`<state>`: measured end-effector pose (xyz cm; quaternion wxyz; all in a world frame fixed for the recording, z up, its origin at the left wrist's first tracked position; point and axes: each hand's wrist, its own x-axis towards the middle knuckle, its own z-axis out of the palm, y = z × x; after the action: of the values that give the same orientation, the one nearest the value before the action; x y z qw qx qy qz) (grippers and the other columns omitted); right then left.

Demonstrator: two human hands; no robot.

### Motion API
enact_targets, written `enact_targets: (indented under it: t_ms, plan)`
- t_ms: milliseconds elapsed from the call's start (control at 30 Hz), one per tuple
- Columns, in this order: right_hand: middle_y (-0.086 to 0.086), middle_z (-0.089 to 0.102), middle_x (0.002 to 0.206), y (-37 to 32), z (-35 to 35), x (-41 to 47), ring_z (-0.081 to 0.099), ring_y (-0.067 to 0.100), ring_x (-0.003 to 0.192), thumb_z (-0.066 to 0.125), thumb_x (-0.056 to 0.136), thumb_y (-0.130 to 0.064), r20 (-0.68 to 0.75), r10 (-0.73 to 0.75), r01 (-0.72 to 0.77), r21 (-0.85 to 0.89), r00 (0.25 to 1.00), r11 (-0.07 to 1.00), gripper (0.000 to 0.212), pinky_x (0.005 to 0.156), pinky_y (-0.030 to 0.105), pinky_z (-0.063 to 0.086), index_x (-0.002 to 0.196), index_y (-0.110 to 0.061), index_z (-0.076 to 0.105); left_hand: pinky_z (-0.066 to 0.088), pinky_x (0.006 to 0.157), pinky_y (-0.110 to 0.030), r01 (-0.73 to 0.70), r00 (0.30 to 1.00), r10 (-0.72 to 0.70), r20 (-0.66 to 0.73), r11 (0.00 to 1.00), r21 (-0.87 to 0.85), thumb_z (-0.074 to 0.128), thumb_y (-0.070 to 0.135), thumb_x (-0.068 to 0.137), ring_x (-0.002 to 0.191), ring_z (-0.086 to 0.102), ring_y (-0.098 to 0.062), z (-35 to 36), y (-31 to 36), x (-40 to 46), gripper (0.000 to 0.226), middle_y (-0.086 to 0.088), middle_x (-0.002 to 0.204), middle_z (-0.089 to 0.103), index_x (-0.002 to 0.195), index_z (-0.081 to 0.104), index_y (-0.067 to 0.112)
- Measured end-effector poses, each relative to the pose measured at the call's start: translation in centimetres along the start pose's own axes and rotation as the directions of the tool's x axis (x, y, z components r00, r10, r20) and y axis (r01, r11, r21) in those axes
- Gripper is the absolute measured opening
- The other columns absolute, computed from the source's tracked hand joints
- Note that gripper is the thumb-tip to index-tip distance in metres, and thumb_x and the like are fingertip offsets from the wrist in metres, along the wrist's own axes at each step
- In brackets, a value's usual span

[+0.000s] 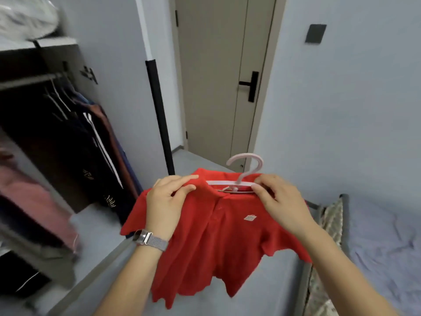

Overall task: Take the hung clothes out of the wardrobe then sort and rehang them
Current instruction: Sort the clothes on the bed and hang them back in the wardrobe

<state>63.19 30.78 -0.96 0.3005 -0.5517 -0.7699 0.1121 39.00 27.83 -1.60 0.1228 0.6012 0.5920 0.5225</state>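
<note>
Both grips are narrow and full. The left hand (167, 199) pinches the collar and shoulder of the red polo shirt (218, 242) between thumb and fingers, and the right hand (281, 199) curls round the other shoulder together with the bar of the pale pink hanger (241, 179). The shirt hangs in the air in front of the person, between the open wardrobe (45, 124) on the left and the bed (382, 242) on the right, touching neither.

The risk, as I judge it, lies at the left shoulder: the hanger's arm there is hidden under cloth, so if it is not seated, the shirt could slide off to one side once the hands let go. The hook stands free and tilted, and could miss the rail (29, 80) if swung in carelessly.

The shirt is bright red, short-sleeved, soft and rumpled, with a folded collar, a short placket and a small pale badge on the chest. Dark clothes (95, 142) hang on the rail.
</note>
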Motion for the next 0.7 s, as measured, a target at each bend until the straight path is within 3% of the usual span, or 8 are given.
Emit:
enact_targets:
  t_ms: [133,233,333,367,433,467,567,700]
  plan:
    - [-0.012,0.059,0.081,-0.8,1.7,2.3,0.054,0.007,0.082,0.034,0.090,-0.060,0.092,-0.062,0.060,0.024,0.994,0.998,0.030,0.078,0.040,0.048,0.081,-0.035,0.050,0.038,0.087,-0.011,0.119,0.989,-0.115,-0.093,0.992,0.043,0.068,0.018,0.082,0.092,0.059,-0.011,-1.3,-2.0,-0.3,0.024,0.018,0.088,0.065,0.097,0.070,0.037]
    - [-0.013,0.058,0.077,-2.2,3.2,3.8,0.052,0.006,0.072,0.054,0.088,-0.051,0.222,-0.128,0.090,0.176,0.967,0.980,0.016,0.070,0.027,0.046,0.090,-0.035,0.052,0.043,0.090,-0.023,0.210,0.968,-0.204,-0.145,0.977,0.030,0.065,0.021,0.084,0.095,0.061,-0.014,-3.0,-4.3,-0.6,0.023,0.014,0.092,0.068,0.095,0.069,0.041]
    - [-0.014,0.059,0.074,-3.7,5.3,5.5,0.055,0.004,0.070,0.074,0.077,-0.043,0.407,-0.210,0.111,0.254,0.889,0.961,0.047,0.066,0.014,0.043,0.114,-0.042,0.045,0.042,0.093,-0.025,0.310,0.926,-0.291,-0.240,0.949,0.046,0.064,0.013,0.086,0.100,0.062,-0.014,-6.2,-6.5,-0.6,0.023,0.015,0.095,0.067,0.097,0.071,0.032]
    - [-0.014,0.059,0.074,-4.3,6.3,6.2,0.056,0.002,0.071,0.073,0.079,-0.042,0.443,-0.228,0.142,0.220,0.867,0.965,0.042,0.064,0.013,0.041,0.112,-0.039,0.049,0.041,0.093,-0.021,0.337,0.910,-0.310,-0.275,0.940,0.056,0.063,0.012,0.086,0.101,0.062,-0.013,-7.5,-7.3,-0.5,0.021,0.013,0.097,0.067,0.099,0.072,0.026]
    - [-0.011,0.055,0.065,-6.2,8.7,7.8,0.053,0.004,0.065,0.064,0.086,-0.042,0.486,-0.255,0.190,0.181,0.836,0.965,0.016,0.059,0.020,0.035,0.084,-0.030,0.055,0.039,0.090,-0.009,0.371,0.887,-0.336,-0.317,0.927,0.055,0.062,0.012,0.087,0.100,0.061,-0.007,-9.9,-8.8,-0.1,0.019,0.013,0.099,0.067,0.100,0.073,0.020]
    - [-0.009,0.050,0.059,-7.2,10.1,8.6,0.049,0.007,0.060,0.061,0.089,-0.040,0.498,-0.267,0.190,0.201,0.825,0.961,0.025,0.056,0.021,0.031,0.071,-0.026,0.050,0.038,0.088,-0.004,0.376,0.882,-0.338,-0.328,0.925,0.058,0.061,0.012,0.088,0.100,0.061,-0.004,-11.1,-9.6,0.2,0.018,0.013,0.099,0.068,0.099,0.073,0.020]
    - [-0.009,0.047,0.055,-11.2,14.0,10.4,0.041,0.003,0.051,0.063,0.090,-0.031,0.582,-0.233,0.031,0.335,0.779,0.942,0.033,0.051,0.020,0.033,0.063,-0.017,0.051,0.033,0.087,0.001,0.378,0.902,-0.325,-0.285,0.913,0.154,0.058,0.020,0.091,0.099,0.057,0.003,-14.2,-12.4,1.6,0.017,0.014,0.101,0.068,0.100,0.072,0.023]
    - [0.002,0.053,0.061,-15.9,20.1,13.6,0.049,0.013,0.056,0.066,0.087,-0.038,0.641,-0.059,-0.220,0.347,0.765,0.912,0.038,0.056,0.028,0.037,0.067,-0.007,0.057,0.031,0.096,-0.010,0.405,0.908,-0.336,-0.251,0.858,0.315,0.048,0.043,0.084,0.105,0.055,-0.010,-18.5,-17.3,4.0,0.041,0.002,0.110,0.063,0.113,0.066,0.020]
